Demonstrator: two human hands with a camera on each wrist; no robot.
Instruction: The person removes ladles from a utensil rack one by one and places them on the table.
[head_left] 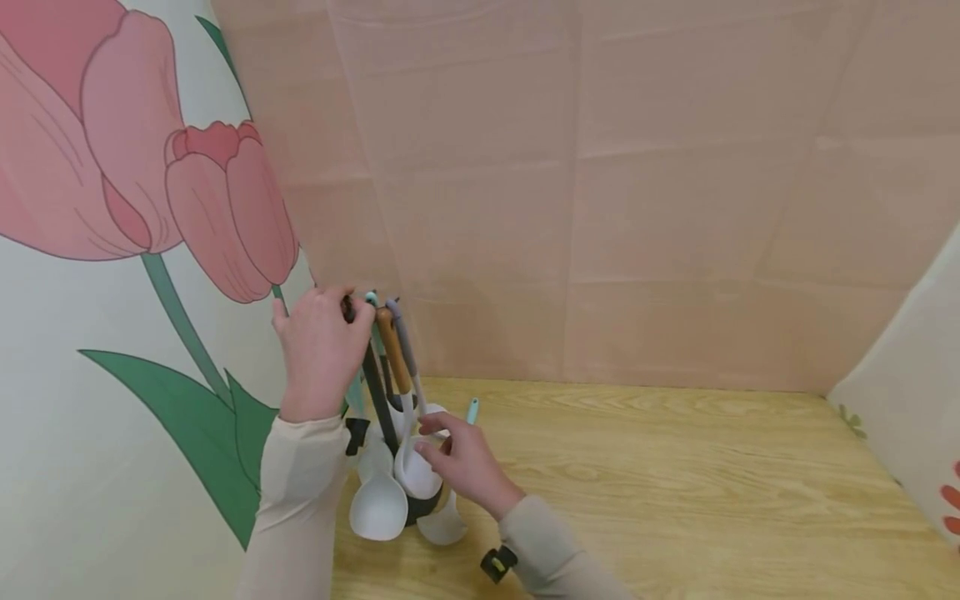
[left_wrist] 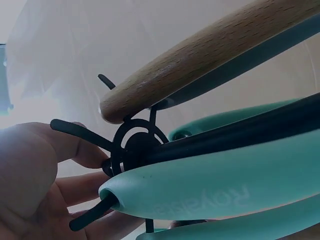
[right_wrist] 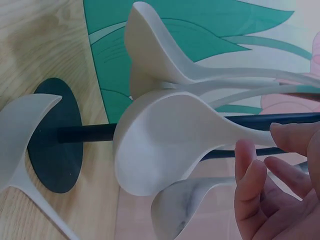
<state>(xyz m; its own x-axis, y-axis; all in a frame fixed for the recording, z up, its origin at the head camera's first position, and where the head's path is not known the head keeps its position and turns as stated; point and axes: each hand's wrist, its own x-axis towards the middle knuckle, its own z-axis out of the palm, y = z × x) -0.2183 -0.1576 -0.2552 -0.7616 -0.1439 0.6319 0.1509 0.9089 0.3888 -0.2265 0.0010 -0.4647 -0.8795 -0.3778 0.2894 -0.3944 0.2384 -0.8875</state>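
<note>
A black utensil rack (left_wrist: 137, 147) stands at the left of the table, with hooks around its top and a round base (right_wrist: 62, 172). Several white-headed utensils hang from it, with teal, lavender and wooden handles (left_wrist: 185, 65). At the top, my left hand (head_left: 322, 350) pinches one of the rack's hooks. My right hand (head_left: 472, 462) is at the neck of a hanging white ladle (right_wrist: 160, 140), thumb and finger apart; whether they touch it cannot be told. Another ladle (head_left: 375, 508) hangs in front. A teal-handled ladle (right_wrist: 15, 130) rests low against the base.
A pink cloth backdrop (head_left: 637, 217) rises behind the wood-grain table (head_left: 675, 483). On the left, close to the rack, is a wall sheet with printed tulips (head_left: 232, 208). A pale sheet (head_left: 915, 383) bounds the right side.
</note>
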